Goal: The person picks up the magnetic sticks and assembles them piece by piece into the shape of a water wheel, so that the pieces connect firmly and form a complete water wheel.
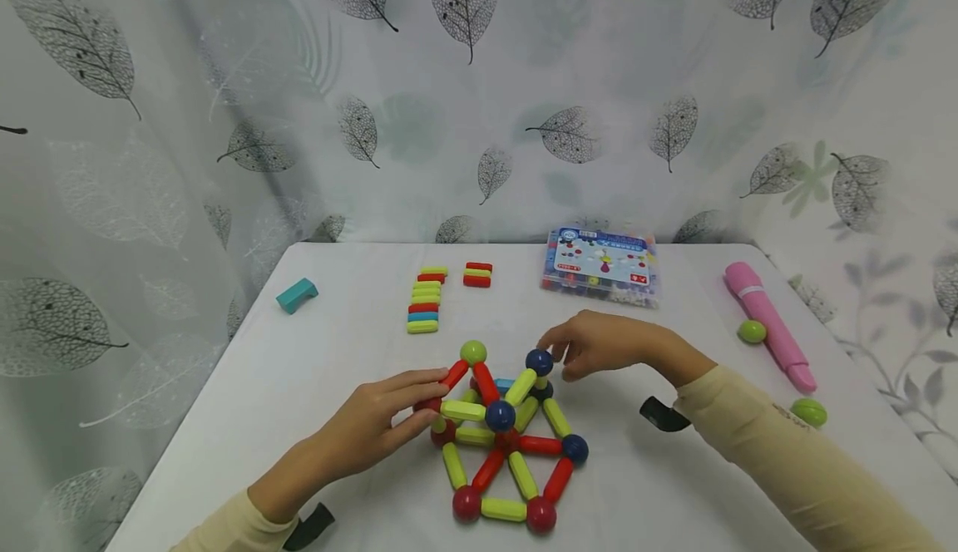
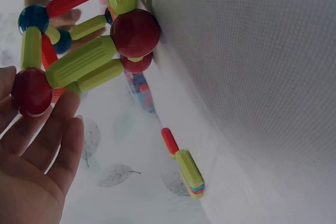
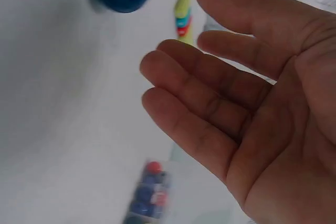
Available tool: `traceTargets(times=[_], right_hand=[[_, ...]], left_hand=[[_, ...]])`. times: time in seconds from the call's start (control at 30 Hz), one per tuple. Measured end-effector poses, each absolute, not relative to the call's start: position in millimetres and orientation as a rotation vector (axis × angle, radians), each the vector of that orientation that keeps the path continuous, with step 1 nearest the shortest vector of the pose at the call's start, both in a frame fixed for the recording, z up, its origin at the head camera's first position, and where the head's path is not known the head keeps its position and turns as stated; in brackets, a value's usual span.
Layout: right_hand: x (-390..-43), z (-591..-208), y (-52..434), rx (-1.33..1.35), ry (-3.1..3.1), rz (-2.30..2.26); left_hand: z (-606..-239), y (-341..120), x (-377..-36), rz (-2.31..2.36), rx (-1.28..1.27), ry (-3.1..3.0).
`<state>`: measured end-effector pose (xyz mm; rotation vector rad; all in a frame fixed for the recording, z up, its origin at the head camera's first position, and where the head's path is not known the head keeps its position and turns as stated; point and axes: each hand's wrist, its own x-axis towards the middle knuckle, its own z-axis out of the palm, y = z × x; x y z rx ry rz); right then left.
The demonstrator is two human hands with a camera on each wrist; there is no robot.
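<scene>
White table (image 1: 337,344), lower frame: left of centre, left hand (image 1: 370,421) pinches red ball (image 2: 32,92); right of centre, right hand (image 1: 608,341), fingers loosely bent, hovers beside blue ball (image 1: 539,361)

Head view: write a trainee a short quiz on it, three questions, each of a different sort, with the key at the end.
1. Multiple choice. Which of these lies closest to the pink pen-shaped object?
A) the teal block
B) a green ball
C) the box with the blue label

2. True or false. The left hand holds a red ball of the ball-and-rod structure.

3. Short answer. Which two colours show in the smaller group of loose rods?

Key:
1. B
2. True
3. Red and yellow
</scene>
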<state>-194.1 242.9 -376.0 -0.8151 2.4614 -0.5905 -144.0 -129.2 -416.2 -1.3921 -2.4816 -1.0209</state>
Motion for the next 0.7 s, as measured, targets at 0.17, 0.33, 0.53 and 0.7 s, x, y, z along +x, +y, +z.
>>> traceTargets(times=[0.17,0.33,0.53,0.7], right_hand=[[-199.4,-400.2,246.6,-0.822,2.434,-0.579],[-199.4,-414.4,242.3,-0.844,2.445,-0.629],[-199.1,-415.7,238.8,-0.84,2.467,-0.635],[-199.0,-415.3,238.5,-0.836,2.468,-0.627]], left_hand=[[-416.0,-128.0,-144.1,-1.026,-1.392,-2.483],[-416.6,-126.7,-144.6,-1.029,-1.399,-2.474],[-417.4,-125.2,-145.8,-1.019,-1.413,-2.44],[-416.2,-124.3,-146.6,-1.009,-1.423,-2.434]])
